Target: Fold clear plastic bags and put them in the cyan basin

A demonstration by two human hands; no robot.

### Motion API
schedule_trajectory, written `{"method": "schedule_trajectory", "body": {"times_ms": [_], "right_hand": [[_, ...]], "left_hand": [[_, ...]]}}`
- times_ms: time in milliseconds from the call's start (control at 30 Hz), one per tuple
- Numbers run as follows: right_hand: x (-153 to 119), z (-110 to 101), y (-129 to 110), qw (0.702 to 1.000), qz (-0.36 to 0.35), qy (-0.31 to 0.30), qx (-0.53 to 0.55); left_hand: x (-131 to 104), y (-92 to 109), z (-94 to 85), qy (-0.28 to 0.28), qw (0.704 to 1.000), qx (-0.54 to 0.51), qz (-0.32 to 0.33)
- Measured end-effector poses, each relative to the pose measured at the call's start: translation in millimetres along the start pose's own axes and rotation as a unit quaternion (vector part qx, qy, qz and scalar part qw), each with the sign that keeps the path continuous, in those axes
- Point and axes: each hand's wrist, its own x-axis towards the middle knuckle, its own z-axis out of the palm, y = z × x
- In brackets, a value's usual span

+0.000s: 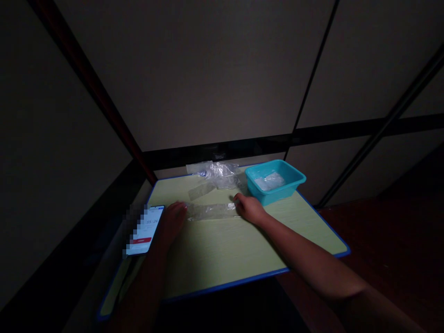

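A long, flat clear plastic bag (213, 211) lies stretched sideways across the yellow table, low over its surface or on it. At its left end is my left hand (176, 216), in shadow, with the fingers closed on the plastic. My right hand (250, 209) has its fingers curled in at the bag's right end, gripping it. Behind the bag, a loose pile of crumpled clear plastic bags (220, 171) spreads near the table's back edge. A turquoise basin (277, 196) stands just beyond my right hand, with folded clear plastic (269, 181) inside.
A lit phone (147, 231) showing a timer lies left of my left hand, partly pixelated. The yellow table (208, 259) has a blue rim. Right behind it rise dark-banded wardrobe panels (208, 78). The room is dim.
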Motion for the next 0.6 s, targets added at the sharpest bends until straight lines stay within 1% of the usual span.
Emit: {"method": "schedule_trajectory", "body": {"times_ms": [100, 167, 200, 233, 267, 333, 400, 467, 533, 600], "right_hand": [[-0.8, -1.1, -2.2, 1.000, 0.014, 0.009, -0.012], [-1.2, -2.3, -3.5, 1.000, 0.016, 0.016, -0.016], [-1.5, -3.5, -4.3, 1.000, 0.014, 0.021, -0.016], [-2.1, -5.0, -5.4, 0.999, 0.011, 0.027, -0.016], [-2.9, -6.8, -6.9, 0.999, 0.007, 0.034, -0.016], [-5.9, -10.8, -10.8, 0.999, -0.009, 0.046, -0.014], [-10.8, -13.0, -15.7, 0.997, -0.060, 0.050, -0.001], [-16.7, -11.1, -20.2, 0.989, -0.145, 0.031, 0.018], [-21.8, -4.8, -23.1, 0.975, -0.218, -0.009, 0.027], [-24.9, 3.8, -23.7, 0.969, -0.238, -0.057, 0.018]], "left_hand": [[-2.7, 4.7, 2.8, 0.004, 0.999, 0.037, 0.016], [-7.9, 15.0, 7.0, 0.012, 0.996, 0.079, 0.034], [-11.5, 22.2, 9.9, 0.011, 0.992, 0.113, 0.055], [-15.7, 30.3, 13.1, 0.001, 0.986, 0.144, 0.090], [-20.1, 38.8, 16.6, -0.022, 0.977, 0.163, 0.133], [-28.5, 54.6, 23.3, -0.094, 0.955, 0.175, 0.221], [-34.7, 65.9, 29.0, -0.159, 0.929, 0.178, 0.283], [-38.1, 71.0, 33.7, -0.198, 0.911, 0.183, 0.312], [-38.9, 70.7, 38.0, -0.209, 0.905, 0.192, 0.316], [-38.3, 67.2, 42.4, -0.203, 0.908, 0.202, 0.305]]}}
